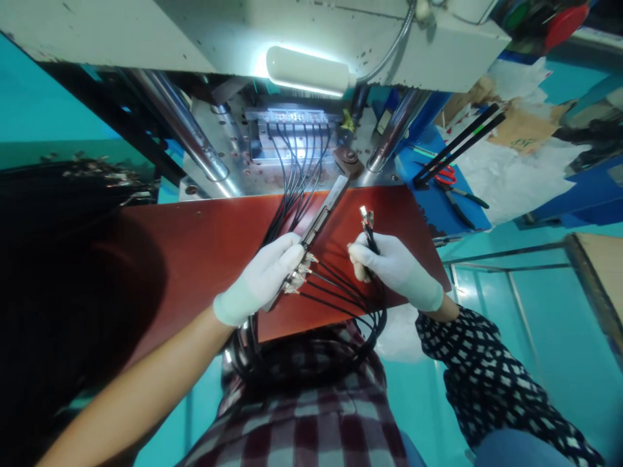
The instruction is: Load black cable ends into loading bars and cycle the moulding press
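At the centre of the frame, the left hand (272,269) grips a metal bar (324,211), with several cable connectors (302,272) seated along its near end. Right of centre, the right hand (387,263) pinches a small bunch of cable ends (367,224), tips up; their exact number is hard to make out. Good handling here means keeping the bar steady, separating one end at a time from the bunch, and seating each connector squarely, with the black cables (363,301) untwisted below.
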`<state>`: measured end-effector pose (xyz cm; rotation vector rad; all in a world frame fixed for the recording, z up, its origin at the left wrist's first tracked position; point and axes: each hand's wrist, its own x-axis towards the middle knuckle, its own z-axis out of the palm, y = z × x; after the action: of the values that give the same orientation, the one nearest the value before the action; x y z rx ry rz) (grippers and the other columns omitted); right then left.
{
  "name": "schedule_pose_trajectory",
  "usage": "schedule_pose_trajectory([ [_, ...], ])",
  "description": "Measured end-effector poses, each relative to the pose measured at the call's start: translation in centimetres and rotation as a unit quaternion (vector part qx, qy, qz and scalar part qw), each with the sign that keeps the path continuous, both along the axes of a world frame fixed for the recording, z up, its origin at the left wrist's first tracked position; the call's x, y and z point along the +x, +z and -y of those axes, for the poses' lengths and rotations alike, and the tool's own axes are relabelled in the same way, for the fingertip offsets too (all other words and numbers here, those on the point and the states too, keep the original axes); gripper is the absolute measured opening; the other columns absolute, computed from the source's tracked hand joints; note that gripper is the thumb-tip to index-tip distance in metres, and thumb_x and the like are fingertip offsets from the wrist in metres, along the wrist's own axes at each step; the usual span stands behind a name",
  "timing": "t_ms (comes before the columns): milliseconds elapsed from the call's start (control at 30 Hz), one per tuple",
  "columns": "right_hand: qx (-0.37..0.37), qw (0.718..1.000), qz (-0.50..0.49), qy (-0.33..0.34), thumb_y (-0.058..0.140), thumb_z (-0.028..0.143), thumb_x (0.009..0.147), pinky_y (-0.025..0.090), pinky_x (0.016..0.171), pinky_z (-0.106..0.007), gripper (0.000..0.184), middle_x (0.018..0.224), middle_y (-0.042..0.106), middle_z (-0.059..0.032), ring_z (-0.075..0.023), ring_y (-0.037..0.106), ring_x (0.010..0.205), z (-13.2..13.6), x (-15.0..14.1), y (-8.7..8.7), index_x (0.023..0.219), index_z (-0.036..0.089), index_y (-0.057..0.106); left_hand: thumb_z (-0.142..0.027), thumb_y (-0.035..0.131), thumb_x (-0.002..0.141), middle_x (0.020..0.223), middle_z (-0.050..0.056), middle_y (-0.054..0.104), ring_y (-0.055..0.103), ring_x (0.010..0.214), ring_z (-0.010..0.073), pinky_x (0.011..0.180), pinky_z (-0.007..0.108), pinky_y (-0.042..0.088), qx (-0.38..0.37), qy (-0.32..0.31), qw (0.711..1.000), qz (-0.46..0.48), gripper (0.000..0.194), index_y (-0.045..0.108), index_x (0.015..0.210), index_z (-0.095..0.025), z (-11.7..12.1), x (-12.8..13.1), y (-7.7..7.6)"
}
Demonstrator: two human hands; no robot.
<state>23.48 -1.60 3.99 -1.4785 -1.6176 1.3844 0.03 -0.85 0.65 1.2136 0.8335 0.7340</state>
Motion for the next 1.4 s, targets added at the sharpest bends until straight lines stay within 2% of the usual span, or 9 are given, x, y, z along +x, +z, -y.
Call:
schedule_pose_trajectory([
  [167,0.045,0.998,0.033,0.028,0.057,0.034,0.093,0.039,0.062,-0.025,0.038,0.058,0.061,0.0026,-0.0101,0.055,0.057,-0.5,-2.5,-0.2,0.06,0.017,0.055,-0.048,0.049,0.1,0.07,-0.004,0.047,0.042,0.059,0.0081,0.052,0.02,0.038,0.034,-0.022,0.999,-0.026,0.034,0.048,0.084,-0.018,-0.3,-0.4,-0.1],
  [400,-0.037,0.994,-0.066,0.077,0.054,0.023,0.09,0.043,0.065,-0.024,0.02,0.07,0.062,0.001,-0.0111,0.056,0.067,-0.2,-1.0,-1.3,0.075,0.015,0.064,-0.048,0.05,0.099,0.071,-0.002,0.049,0.044,0.059,0.0083,0.052,0.02,0.04,0.013,-0.037,0.999,-0.011,0.034,0.051,0.086,-0.016,-0.3,-0.5,-0.4],
  [567,-0.041,0.989,-0.145,-0.002,0.053,0.041,0.097,0.041,0.058,-0.025,0.027,0.065,0.059,0.0026,-0.0109,0.052,0.058,1.0,0.2,-2.1,0.093,0.017,0.062,-0.049,0.056,0.095,0.073,0.0,0.053,0.046,0.053,0.007,0.044,0.018,0.036,-0.104,-0.019,0.99,0.092,0.034,0.056,0.09,-0.015,-0.4,-0.3,-0.4],
  [667,-0.029,0.968,-0.243,-0.058,0.051,0.041,0.097,0.034,0.053,-0.024,0.022,0.06,0.053,0.0064,-0.0089,0.043,0.052,1.6,0.2,-2.1,0.091,0.02,0.053,-0.048,0.063,0.09,0.069,-0.001,0.047,0.042,0.049,0.0055,0.041,0.015,0.031,-0.189,-0.007,0.968,0.163,0.034,0.057,0.09,-0.015,-0.6,-0.5,0.0],
  [867,-0.051,0.96,-0.264,-0.082,0.061,0.032,0.09,0.027,0.048,-0.023,0.021,0.056,0.051,0.0057,-0.0073,0.04,0.049,1.3,-0.8,-1.4,0.078,0.018,0.052,-0.05,0.068,0.086,0.067,-0.005,0.033,0.026,0.046,0.0012,0.038,0.011,0.026,-0.312,-0.114,0.908,0.254,0.037,0.056,0.08,-0.015,-0.7,-1.6,0.9],
  [967,-0.043,0.951,-0.296,-0.074,0.068,0.03,0.085,0.026,0.045,-0.022,0.017,0.054,0.052,0.0061,-0.0066,0.04,0.046,1.3,-1.1,-1.1,0.081,0.017,0.057,-0.053,0.064,0.087,0.068,-0.004,0.038,0.03,0.046,0.0022,0.038,0.012,0.027,-0.251,-0.141,0.932,0.222,0.038,0.056,0.083,-0.016,-0.4,-1.7,0.5],
  [1133,-0.025,0.943,-0.332,-0.019,0.064,0.03,0.089,0.026,0.042,-0.021,0.014,0.054,0.057,0.0049,-0.0063,0.042,0.041,1.9,-1.2,-0.5,0.089,0.017,0.064,-0.052,0.057,0.093,0.073,0.0,0.051,0.047,0.051,0.0066,0.041,0.016,0.035,-0.113,-0.041,0.987,0.11,0.036,0.055,0.092,-0.016,-0.1,-0.9,0.1],
  [1233,-0.012,0.961,-0.274,-0.046,0.057,0.039,0.095,0.024,0.04,-0.02,0.027,0.046,0.051,0.0072,-0.0056,0.036,0.037,1.7,-1.6,0.1,0.099,0.015,0.068,-0.05,0.053,0.097,0.072,-0.001,0.052,0.046,0.052,0.0063,0.045,0.018,0.038,-0.061,-0.019,0.997,0.052,0.035,0.053,0.089,-0.015,-0.1,-0.5,0.5],
  [1400,-0.021,0.984,-0.143,-0.108,0.062,0.041,0.09,0.035,0.046,-0.019,0.029,0.061,0.065,0.0001,-0.0063,0.048,0.046,0.3,-2.7,0.4,0.084,0.014,0.069,-0.049,0.048,0.099,0.071,-0.002,0.049,0.044,0.059,0.0084,0.053,0.02,0.038,0.043,-0.025,0.997,-0.063,0.036,0.051,0.085,-0.017,-0.1,-0.7,0.8],
])
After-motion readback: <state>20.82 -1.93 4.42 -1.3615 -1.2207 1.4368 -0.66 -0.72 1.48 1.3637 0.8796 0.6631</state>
